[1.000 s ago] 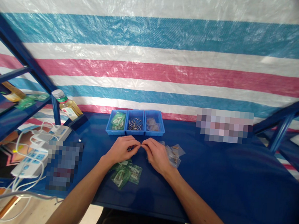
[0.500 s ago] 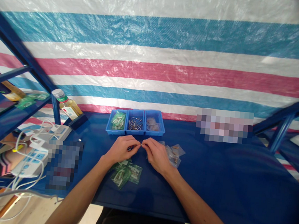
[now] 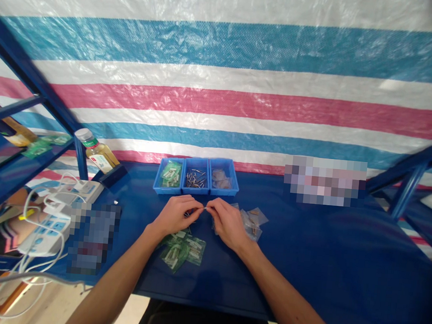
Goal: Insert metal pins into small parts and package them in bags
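You pinch a tiny piece (image 3: 205, 208) between the fingertips of your left hand (image 3: 177, 215) and right hand (image 3: 226, 222), both grips narrow, just in front of the blue bins (image 3: 195, 190). More metal pieces show under your left palm. Green packets (image 3: 181, 252) lie near your left wrist, clear packets (image 3: 252, 221) beside your right hand, all on the blue table (image 3: 313, 261).

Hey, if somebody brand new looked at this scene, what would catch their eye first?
Probably the shiny red, white and blue striped sheet, which fills the upper view behind the blue table. Next, the left hand and right hand nearly meet at a tiny piece, just in front of three blue bins. At far left, white cables tangle around white power strips.
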`<move>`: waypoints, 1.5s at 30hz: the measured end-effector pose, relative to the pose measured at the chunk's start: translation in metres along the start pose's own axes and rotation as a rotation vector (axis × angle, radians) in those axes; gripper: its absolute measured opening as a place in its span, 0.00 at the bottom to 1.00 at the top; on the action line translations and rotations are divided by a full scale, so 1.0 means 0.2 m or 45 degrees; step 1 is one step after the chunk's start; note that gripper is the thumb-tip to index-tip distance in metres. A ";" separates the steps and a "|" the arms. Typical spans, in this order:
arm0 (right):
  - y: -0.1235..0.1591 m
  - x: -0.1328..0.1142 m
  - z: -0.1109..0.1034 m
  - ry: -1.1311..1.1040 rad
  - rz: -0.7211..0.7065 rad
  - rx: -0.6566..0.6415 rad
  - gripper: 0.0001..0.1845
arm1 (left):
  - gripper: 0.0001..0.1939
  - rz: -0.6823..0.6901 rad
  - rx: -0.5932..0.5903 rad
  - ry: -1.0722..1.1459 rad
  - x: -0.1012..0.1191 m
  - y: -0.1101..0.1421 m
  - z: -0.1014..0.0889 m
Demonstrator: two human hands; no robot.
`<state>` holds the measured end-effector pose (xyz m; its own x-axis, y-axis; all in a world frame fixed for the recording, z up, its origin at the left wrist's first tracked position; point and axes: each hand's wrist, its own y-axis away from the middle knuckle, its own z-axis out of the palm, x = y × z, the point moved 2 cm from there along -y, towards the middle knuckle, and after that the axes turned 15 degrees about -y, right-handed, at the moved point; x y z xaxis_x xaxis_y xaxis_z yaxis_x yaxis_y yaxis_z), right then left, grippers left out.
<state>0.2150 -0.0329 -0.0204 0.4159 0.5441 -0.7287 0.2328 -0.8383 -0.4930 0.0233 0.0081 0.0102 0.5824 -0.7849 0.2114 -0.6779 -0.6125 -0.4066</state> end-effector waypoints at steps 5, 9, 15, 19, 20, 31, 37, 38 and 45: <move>0.00 0.00 -0.01 -0.004 -0.001 0.021 0.10 | 0.11 -0.003 0.006 0.007 -0.01 0.00 0.00; 0.00 0.01 -0.01 -0.040 -0.014 0.028 0.08 | 0.10 -0.013 0.000 0.000 -0.01 0.00 0.00; 0.00 0.01 -0.01 0.010 0.016 0.034 0.10 | 0.10 -0.029 0.006 0.012 -0.01 0.00 0.00; 0.00 0.02 -0.01 0.002 0.028 0.037 0.09 | 0.09 -0.063 0.008 0.008 -0.02 0.01 -0.01; 0.00 0.02 -0.01 -0.016 0.026 0.028 0.07 | 0.09 -0.069 0.006 0.009 -0.02 0.01 -0.01; 0.00 0.02 -0.01 -0.006 0.086 -0.002 0.09 | 0.08 -0.076 0.022 0.015 -0.03 0.01 0.00; 0.00 0.02 -0.01 0.062 0.117 0.025 0.12 | 0.09 -0.081 0.011 0.028 -0.04 0.01 -0.01; 0.00 0.02 -0.01 0.054 0.117 0.029 0.11 | 0.09 -0.082 0.008 0.031 -0.04 0.01 -0.01; 0.01 0.04 -0.01 -0.012 0.067 0.006 0.08 | 0.09 -0.097 -0.007 0.050 -0.04 0.01 -0.01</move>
<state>0.2208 -0.0296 -0.0253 0.4193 0.4999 -0.7578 0.2067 -0.8654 -0.4564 0.0165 0.0126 0.0087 0.6147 -0.7388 0.2762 -0.6344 -0.6713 -0.3833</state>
